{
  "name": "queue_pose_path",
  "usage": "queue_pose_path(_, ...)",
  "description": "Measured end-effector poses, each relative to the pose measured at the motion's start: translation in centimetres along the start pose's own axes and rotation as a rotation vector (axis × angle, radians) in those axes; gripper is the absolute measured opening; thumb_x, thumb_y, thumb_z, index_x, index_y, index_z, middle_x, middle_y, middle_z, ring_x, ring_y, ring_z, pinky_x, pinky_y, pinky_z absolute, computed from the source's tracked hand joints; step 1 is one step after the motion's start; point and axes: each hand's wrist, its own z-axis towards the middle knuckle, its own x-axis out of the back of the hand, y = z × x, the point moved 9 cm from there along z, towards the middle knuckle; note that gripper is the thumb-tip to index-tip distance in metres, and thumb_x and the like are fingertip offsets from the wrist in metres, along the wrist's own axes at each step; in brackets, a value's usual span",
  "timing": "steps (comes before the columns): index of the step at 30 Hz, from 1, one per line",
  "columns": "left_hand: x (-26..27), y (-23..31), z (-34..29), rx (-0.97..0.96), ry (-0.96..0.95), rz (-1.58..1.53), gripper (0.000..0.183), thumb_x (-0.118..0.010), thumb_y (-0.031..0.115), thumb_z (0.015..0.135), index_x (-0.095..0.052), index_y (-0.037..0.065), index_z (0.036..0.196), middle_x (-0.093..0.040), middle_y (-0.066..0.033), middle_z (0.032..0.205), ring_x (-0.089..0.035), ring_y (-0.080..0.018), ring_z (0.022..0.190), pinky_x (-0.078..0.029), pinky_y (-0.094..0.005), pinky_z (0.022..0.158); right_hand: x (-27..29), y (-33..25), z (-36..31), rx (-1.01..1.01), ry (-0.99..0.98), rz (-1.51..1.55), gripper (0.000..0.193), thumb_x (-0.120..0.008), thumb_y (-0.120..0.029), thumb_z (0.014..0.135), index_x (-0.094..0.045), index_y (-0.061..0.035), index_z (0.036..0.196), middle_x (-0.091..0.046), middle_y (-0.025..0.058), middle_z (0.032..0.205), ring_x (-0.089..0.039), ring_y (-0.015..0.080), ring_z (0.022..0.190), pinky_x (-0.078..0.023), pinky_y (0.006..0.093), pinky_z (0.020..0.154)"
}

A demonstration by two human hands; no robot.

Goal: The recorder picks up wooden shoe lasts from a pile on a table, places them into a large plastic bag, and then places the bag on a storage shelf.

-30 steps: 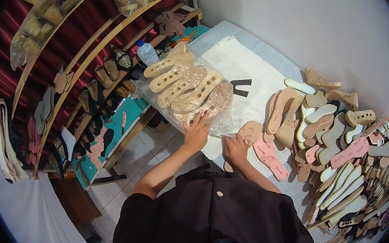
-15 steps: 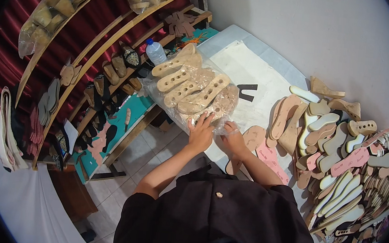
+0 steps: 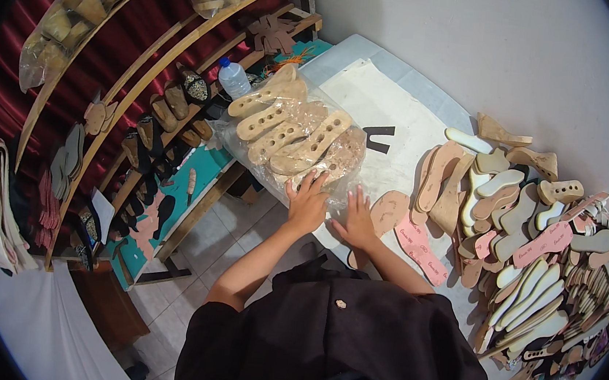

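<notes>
A clear plastic bag (image 3: pixel 358 153) filled with tan, wedge-shaped shoe soles (image 3: pixel 321 142) lies on the table; several soles have rows of round holes. My left hand (image 3: pixel 306 206) rests on the bag's near end with its fingers spread. Just right of it, my right hand (image 3: pixel 357 223) is open, thumb and fingers apart, beside the bag's near right corner. Nothing is in its grasp. Close to that hand lie a tan sole (image 3: pixel 389 211) and a pink insole piece (image 3: pixel 421 252).
A dark U-shaped cutout (image 3: pixel 378 138) lies on a white sheet (image 3: pixel 351 88). Soles and insoles are piled (image 3: pixel 534 241) along the table's right side. To the left, wooden racks (image 3: pixel 118 106) hold shoes, and a water bottle (image 3: pixel 234 79) stands behind the bag.
My right hand has let go of the bag's loose plastic edge and spread its fingers. My left hand stays on the bag. The whole view has shifted slightly.
</notes>
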Motion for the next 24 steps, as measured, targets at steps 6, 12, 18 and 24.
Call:
queue_pose_path(6, 0.2, -0.2, 0.2, 0.026, -0.001, -0.045, 0.018, -0.056, 0.015, 0.074, -0.067, 0.012, 0.088, -0.04, -0.0014, 0.135, -0.024, -0.0239, 0.131, -0.006, -0.0621, 0.098, -1.7, 0.9, 2.7, 0.197, -0.119, 0.092, 0.045, -0.056, 0.001, 0.068, -0.05, 0.0018, 0.112, -0.049, 0.019, 0.117, -0.049, 0.0344, 0.108, -0.038, 0.0444, 0.095)
queue_pose_path(12, 1.4, 1.0, -0.4, -0.019, 0.167, -0.026, 0.02, -0.057, 0.019, 0.075, -0.062, 0.015, 0.095, -0.043, -0.0004, 0.132, -0.029, -0.02, 0.128, -0.01, -0.0578, 0.097, -3.0, 1.5, 5.6, 0.28, -0.458, -0.003, 0.026, -0.058, -0.002, 0.065, -0.06, -0.0036, 0.091, -0.061, 0.0093, 0.093, -0.057, 0.0289, 0.092, -0.046, 0.0355, 0.079)
queue_pose_path(18, 0.4, 2.5, -1.9, -0.297, 0.4, 0.359, 0.029, -0.061, 0.028, 0.074, -0.057, 0.025, 0.102, -0.048, 0.0034, 0.123, -0.038, -0.0132, 0.121, -0.009, -0.05, 0.096, -4.5, 2.3, 8.1, 0.035, -0.874, 0.001, 0.014, -0.057, -0.007, 0.07, -0.062, -0.0036, 0.082, -0.063, 0.015, 0.079, -0.061, 0.032, 0.076, -0.048, 0.0393, 0.068)
queue_pose_path(24, 0.7, 2.3, -0.7, -0.322, 0.449, 0.465, 0.019, -0.052, 0.02, 0.081, -0.059, 0.02, 0.098, -0.055, 0.0012, 0.112, -0.048, -0.0126, 0.111, -0.013, -0.0552, 0.096, -4.9, 2.8, 8.4, 0.088, -0.799, 0.166, 0.015, -0.06, -0.015, 0.073, -0.063, -0.0039, 0.082, -0.062, 0.0187, 0.075, -0.06, 0.0347, 0.072, -0.047, 0.0407, 0.064)
